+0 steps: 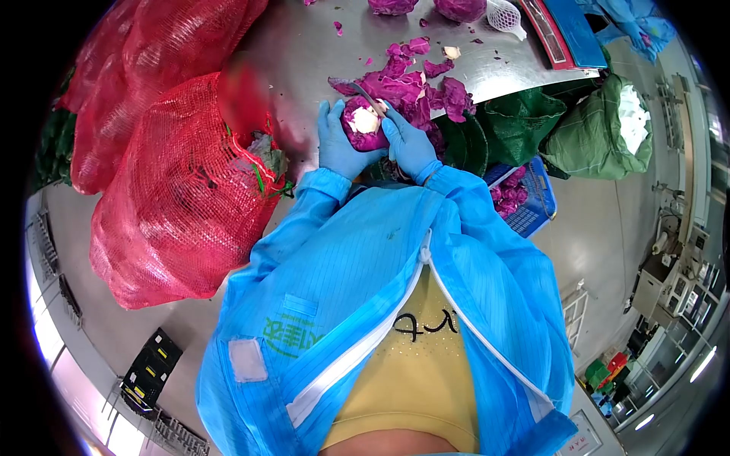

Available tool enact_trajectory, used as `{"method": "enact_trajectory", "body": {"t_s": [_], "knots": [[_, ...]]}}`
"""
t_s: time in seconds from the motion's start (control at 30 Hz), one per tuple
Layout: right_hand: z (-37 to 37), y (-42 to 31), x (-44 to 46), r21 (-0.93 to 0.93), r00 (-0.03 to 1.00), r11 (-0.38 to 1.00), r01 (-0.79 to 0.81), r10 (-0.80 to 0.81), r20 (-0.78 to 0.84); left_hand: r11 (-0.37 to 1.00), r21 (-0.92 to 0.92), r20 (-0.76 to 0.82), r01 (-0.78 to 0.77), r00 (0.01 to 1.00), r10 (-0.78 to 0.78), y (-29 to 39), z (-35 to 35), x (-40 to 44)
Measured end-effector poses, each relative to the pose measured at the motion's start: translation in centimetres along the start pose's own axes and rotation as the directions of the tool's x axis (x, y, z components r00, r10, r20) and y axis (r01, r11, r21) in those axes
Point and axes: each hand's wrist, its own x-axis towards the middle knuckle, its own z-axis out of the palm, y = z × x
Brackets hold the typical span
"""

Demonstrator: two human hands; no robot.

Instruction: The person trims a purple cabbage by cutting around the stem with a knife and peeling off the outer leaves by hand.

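Observation:
A red cabbage (366, 124) with a pale cut stem end facing up is between my hands at the table's near edge. My left hand (338, 144), in a blue glove, grips it from the left side. My right hand (411, 144), also gloved in blue, is closed at its right side on a knife (368, 96). The knife's curved blade lies over the cabbage's top, and its handle is hidden by my fingers. Just beyond, loose purple cabbage leaves (407, 91) lie heaped on the metal table (304, 57).
Red mesh sacks (182, 197) crowd the left side. Whole cabbages (460, 7) and a white foam net (503, 17) sit at the far edge. To the right are green sacks (525, 121), a blue crate (541, 197) holding purple cabbage pieces, and a blue board (574, 34).

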Motion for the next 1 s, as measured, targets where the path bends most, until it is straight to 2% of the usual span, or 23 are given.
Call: {"method": "enact_trajectory", "body": {"t_s": [0.2, 0.3, 0.37, 0.47, 0.53, 0.63, 0.73, 0.87, 0.93, 1.0], "knots": [[-0.1, 0.3, 0.1, -0.041, 0.999, 0.999, -0.035, 0.036, 0.006, 0.983, -0.182, -0.027, -0.021, 1.0, 0.016, 0.0, 0.7, 0.0], [-0.2, 0.5, 0.3, -0.06, 0.999, 0.997, -0.04, 0.04, -0.008, 0.991, -0.119, -0.041, -0.061, 0.998, 0.056, 0.4, 0.6, -0.1], [-0.2, 0.6, 0.4, -0.071, 0.999, 0.997, -0.041, 0.039, -0.025, 0.997, -0.076, 0.023, -0.013, 1.0, 0.015, 1.0, 0.3, -0.1], [-0.8, -0.4, 0.2, -0.154, 0.996, 0.984, -0.087, 0.084, -0.029, 0.999, -0.044, 0.039, -0.011, 0.999, 0.013, 1.0, 0.6, 0.0], [-1.0, -1.2, 0.1, -0.34, 0.996, 0.937, -0.083, 0.07, -0.05, 1.0, -0.018, 0.046, 0.006, 0.999, -0.005, 1.6, 0.7, 0.1], [-1.6, -1.9, 0.1, -0.418, 0.994, 0.902, -0.108, 0.107, -0.026, 0.999, 0.039, 0.046, 0.034, 0.998, -0.036, 2.5, 0.5, 0.1], [-1.7, -0.8, 0.9, -0.383, 0.997, 0.92, -0.08, 0.083, -0.007, 0.996, 0.086, 0.057, 0.032, 0.998, -0.037, 2.8, 0.7, 0.2], [-1.9, -0.8, 0.6, -0.373, 0.991, 0.919, -0.131, 0.127, -0.035, 0.995, 0.089, 0.068, 0.038, 0.997, -0.044, 3.1, 0.8, 0.4], [-1.5, -0.4, 0.5, -0.279, 0.987, 0.949, -0.143, 0.116, -0.112, 0.993, 0.109, 0.072, 0.044, 0.996, -0.052, 3.5, 0.6, 0.5], [-1.5, -0.3, 0.4, -0.257, 0.985, 0.954, -0.156, 0.132, -0.11, 0.991, 0.128, 0.078, 0.047, 0.995, -0.057, 3.6, 0.6, 0.4]]}}
